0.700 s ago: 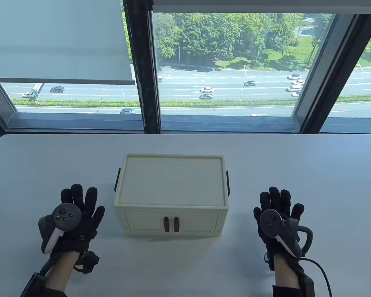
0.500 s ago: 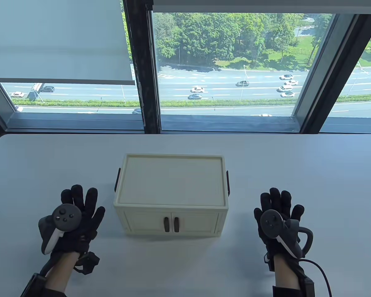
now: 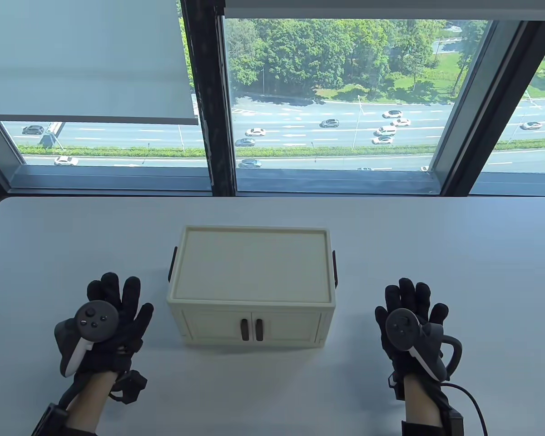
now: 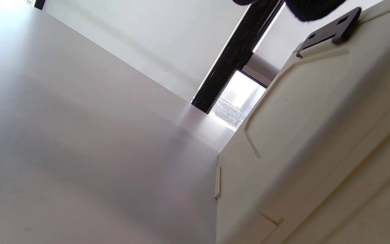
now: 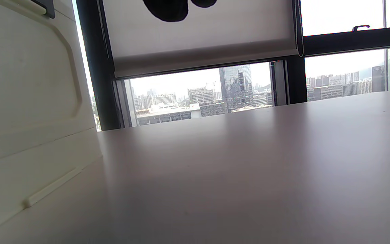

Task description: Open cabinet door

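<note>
Table view: the cream plastic cabinet (image 3: 251,286), both doors closed, stands between the left hand (image 3: 103,327) and right hand (image 3: 411,329), touching neither; fingers spread, empty.

Left wrist view: cabinet side just right of fingertips (image 4: 311,8).

Right wrist view: cabinet left of fingertips (image 5: 168,9).

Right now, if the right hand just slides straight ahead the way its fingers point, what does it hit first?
Probably nothing close: the right hand points toward the window, with the cabinet off to its left. Only bare table lies ahead, as far as the table view shows.

A white desk (image 3: 436,254) sits by a big window (image 3: 336,100). A white blind (image 3: 86,59) hangs partly down. Cars drive outside.
</note>
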Motion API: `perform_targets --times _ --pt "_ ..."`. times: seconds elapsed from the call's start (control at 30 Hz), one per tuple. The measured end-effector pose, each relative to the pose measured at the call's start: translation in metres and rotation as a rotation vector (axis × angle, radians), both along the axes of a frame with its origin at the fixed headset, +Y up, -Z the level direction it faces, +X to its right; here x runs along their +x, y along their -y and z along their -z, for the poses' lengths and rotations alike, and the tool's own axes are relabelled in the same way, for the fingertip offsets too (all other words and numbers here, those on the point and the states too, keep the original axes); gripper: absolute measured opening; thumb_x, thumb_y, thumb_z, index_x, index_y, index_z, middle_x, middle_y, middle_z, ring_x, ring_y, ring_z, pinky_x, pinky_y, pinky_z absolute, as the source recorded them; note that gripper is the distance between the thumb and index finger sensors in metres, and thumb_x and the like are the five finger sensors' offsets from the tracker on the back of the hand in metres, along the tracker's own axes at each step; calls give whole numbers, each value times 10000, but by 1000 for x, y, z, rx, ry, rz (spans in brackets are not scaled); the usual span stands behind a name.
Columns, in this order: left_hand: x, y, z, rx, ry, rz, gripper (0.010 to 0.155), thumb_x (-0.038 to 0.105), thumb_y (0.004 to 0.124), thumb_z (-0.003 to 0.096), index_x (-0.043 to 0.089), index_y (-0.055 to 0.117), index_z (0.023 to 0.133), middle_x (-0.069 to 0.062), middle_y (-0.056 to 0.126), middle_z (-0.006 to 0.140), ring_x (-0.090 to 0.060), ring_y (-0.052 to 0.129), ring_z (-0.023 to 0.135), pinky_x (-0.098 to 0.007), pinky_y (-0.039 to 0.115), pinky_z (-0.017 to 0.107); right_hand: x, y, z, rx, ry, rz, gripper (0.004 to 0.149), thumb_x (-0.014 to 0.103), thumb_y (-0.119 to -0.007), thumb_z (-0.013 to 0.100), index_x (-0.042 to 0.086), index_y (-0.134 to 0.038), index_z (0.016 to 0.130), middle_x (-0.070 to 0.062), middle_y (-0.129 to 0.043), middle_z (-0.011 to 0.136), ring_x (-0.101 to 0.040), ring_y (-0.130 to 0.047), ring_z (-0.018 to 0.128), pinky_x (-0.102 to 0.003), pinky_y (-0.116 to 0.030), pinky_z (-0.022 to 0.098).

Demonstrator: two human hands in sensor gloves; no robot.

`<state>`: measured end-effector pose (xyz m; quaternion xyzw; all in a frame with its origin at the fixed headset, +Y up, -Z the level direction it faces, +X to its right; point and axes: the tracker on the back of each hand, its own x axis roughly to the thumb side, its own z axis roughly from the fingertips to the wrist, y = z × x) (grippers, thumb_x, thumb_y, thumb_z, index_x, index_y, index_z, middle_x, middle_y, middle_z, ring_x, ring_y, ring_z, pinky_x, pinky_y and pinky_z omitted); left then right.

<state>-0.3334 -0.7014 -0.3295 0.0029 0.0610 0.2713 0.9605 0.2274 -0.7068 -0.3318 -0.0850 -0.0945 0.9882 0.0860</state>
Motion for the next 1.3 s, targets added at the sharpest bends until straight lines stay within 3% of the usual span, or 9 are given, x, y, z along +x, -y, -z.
perform_targets --times 0.1,0.23,0.43,0.63,0.9,1.3 --pt "5 -9 -5 33 -19 -6 648 598 536 557 371 348 1134 5 101 1203 -287 36 1108 -542 166 796 1 0 -1 2 1 11 614 540 -417 541 304 -384 1108 -15 -244 1174 -270 -89 1030 -597 -219 671" --pt "14 -25 -13 86 -43 -1 653 601 554 557 324 405 1129 -69 317 1168 -346 289 1078 -534 288 788 4 -2 -2 10 0 26 614 539 -417 543 302 -387 1108 -17 -249 1174 -272 -93 1031 -598 -222 671" --pt "37 -54 -33 178 -122 72 637 574 615 551 189 591 1058 -71 601 974 -324 619 867 -492 515 677 4 -3 0 12 -7 46 616 540 -420 542 301 -390 1109 -20 -253 1175 -275 -97 1033 -601 -227 671" --pt "69 -74 -49 231 -111 88 519 538 686 536 181 789 899 -46 772 778 -282 777 661 -453 648 535 4 -3 0 8 -10 58 617 542 -420 542 300 -397 1109 -23 -257 1176 -275 -101 1034 -601 -230 672" --pt "120 -60 -52 187 10 111 462 531 714 527 188 877 790 -28 835 679 -263 824 569 -437 688 472 7 -4 -2 23 -3 95 617 542 -422 543 297 -404 1109 -28 -265 1176 -279 -107 1036 -602 -234 672" --pt "171 -17 -30 21 58 76 517 532 701 531 146 900 811 -36 883 651 -275 856 543 -436 706 457 9 -4 -2 24 -7 119 617 544 -427 543 297 -411 1108 -33 -270 1177 -284 -114 1037 -602 -238 672"
